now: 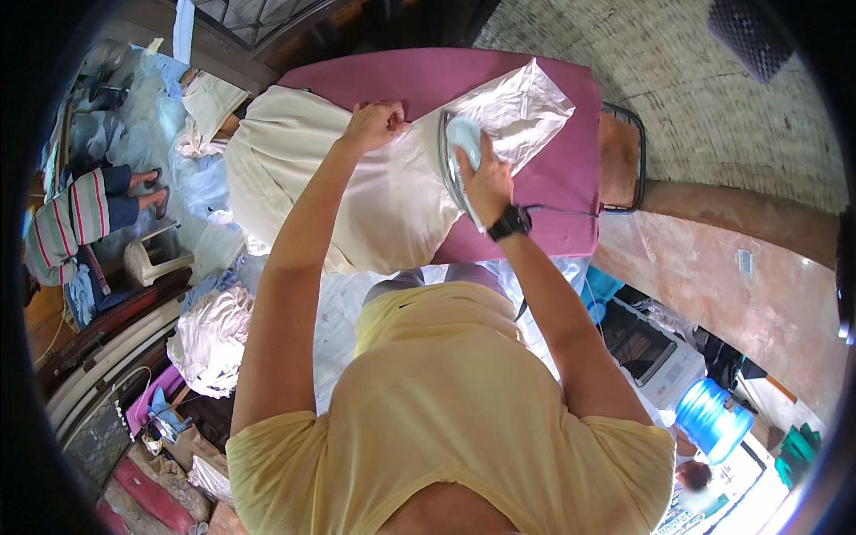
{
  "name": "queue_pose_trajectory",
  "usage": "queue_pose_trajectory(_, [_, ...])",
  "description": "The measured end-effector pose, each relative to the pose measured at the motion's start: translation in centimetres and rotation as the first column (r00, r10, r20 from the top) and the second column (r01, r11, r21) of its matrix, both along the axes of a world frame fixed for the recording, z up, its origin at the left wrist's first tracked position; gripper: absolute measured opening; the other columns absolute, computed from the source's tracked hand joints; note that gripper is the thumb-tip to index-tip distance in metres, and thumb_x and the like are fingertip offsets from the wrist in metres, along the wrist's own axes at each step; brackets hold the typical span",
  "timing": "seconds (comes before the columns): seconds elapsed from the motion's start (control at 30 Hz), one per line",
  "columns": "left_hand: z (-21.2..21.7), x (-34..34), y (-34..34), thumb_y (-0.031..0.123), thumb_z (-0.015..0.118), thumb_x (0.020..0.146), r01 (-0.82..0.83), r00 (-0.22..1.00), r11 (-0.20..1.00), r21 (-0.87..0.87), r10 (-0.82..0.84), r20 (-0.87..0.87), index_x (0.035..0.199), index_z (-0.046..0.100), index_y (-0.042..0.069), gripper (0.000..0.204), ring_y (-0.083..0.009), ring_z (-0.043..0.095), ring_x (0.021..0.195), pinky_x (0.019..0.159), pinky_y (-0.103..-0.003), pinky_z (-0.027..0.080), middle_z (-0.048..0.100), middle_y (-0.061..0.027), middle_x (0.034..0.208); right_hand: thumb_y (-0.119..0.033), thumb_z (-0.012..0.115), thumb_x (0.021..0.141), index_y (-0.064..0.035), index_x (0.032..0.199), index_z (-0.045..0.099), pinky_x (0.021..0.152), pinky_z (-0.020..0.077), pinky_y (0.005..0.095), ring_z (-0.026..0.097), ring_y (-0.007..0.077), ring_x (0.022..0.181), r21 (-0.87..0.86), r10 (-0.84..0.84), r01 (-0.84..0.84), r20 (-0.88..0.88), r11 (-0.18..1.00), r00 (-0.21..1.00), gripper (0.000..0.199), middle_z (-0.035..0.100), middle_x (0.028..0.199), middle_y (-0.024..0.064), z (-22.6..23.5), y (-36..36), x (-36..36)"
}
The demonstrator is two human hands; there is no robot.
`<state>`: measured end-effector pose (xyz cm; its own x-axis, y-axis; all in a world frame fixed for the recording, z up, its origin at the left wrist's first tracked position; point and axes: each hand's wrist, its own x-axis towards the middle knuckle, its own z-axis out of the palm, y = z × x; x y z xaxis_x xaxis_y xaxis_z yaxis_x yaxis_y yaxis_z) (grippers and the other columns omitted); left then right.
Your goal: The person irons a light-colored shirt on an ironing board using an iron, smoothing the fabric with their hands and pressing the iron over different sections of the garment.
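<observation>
A cream garment (308,187), perhaps a dress or skirt, is spread over a maroon-covered ironing board (557,218). Its gathered part hangs past the board's left end, and its lower edge drapes over the near side. On the right, a shiny, wrinkled white section (526,102) lies flat. My right hand (487,185), with a black watch at the wrist, grips a pale blue and white clothes iron (463,141) resting on the cloth. My left hand (375,126) is closed at the garment's far edge, its fingers curled and pinching the fabric left of the iron.
The iron's cord (560,211) runs right, toward the board's metal-framed end (639,160). A heap of pale cloth (212,343) lies at lower left. Beyond it are a white plastic chair (153,259) and a person in a striped shirt (76,214). A blue water jug (713,417) stands at lower right.
</observation>
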<state>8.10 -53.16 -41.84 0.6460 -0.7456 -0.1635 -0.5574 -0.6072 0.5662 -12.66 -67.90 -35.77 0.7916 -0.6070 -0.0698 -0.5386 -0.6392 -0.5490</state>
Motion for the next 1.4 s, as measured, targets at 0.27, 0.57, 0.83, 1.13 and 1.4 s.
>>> queue_pose_trajectory(0.27, [-1.6,1.5,3.0,0.034,0.075,0.076,0.099,0.981,0.995,0.022,-0.101,0.164,0.085,0.064,0.018,0.021,-0.0213,0.053,0.104,0.091,-0.046,0.034,0.066,0.0039,0.089,-0.051,0.054,0.091,-0.0014,0.118,0.048,0.078,0.0500,0.0547,0.062,0.0509,0.086,0.020,-0.094,0.092,0.184,0.996,0.978,0.056,0.065,0.088,0.0318,-1.6,-0.6,10.9])
queue_pose_trajectory(0.57, [-5.3,4.2,3.9,0.029,0.052,0.093,0.011,1.000,0.985,-0.174,-0.010,0.001,0.093,0.062,0.016,0.016,-0.0193,0.059,0.090,0.088,-0.042,0.038,0.066,-0.0005,0.083,-0.051,0.054,0.092,-0.0054,0.129,0.047,0.071,0.0520,0.0553,0.065,0.0475,0.079,0.083,0.079,-0.085,0.077,0.993,0.994,0.059,0.066,0.080,0.0295,0.3,5.7,5.3])
queue_pose_trajectory(0.83, [-4.6,5.9,2.7,0.031,0.048,0.097,-0.174,0.944,0.954,-0.244,0.091,-0.318,0.098,0.060,0.009,0.025,-0.0234,0.067,0.086,0.081,-0.036,0.049,0.068,-0.0077,0.090,-0.053,0.049,0.094,-0.0048,0.131,0.046,0.078,0.0493,0.0531,0.064,0.0468,0.086,0.161,0.008,-0.019,0.065,0.987,0.998,0.060,0.067,0.089,0.0284,0.5,4.5,3.8])
queue_pose_trajectory(1.13, [-0.8,4.5,-12.6,0.023,0.066,0.090,0.000,0.980,0.920,-0.392,-0.078,-0.183,0.109,0.062,0.004,0.026,-0.0241,0.068,0.094,0.083,-0.034,0.053,0.069,-0.0133,0.105,-0.048,0.059,0.092,-0.0010,0.084,0.052,0.041,0.0417,0.0326,0.050,0.0161,0.044,0.830,-0.662,0.354,0.024,0.431,0.749,0.048,0.050,0.057,0.0055,-3.5,2.3,1.1])
queue_pose_trajectory(1.4, [-2.5,1.7,-26.5,0.044,0.085,0.067,0.200,0.961,0.962,-0.188,-0.155,0.228,0.118,0.062,0.008,0.066,-0.0165,0.065,0.086,0.080,-0.032,0.050,0.070,-0.0079,0.102,-0.044,0.059,0.094,-0.0072,0.070,0.048,0.034,0.0365,0.0286,0.043,0.0112,0.037,0.984,-0.604,0.063,0.050,0.165,0.795,0.046,0.043,0.050,0.0000,-0.6,0.6,1.8])
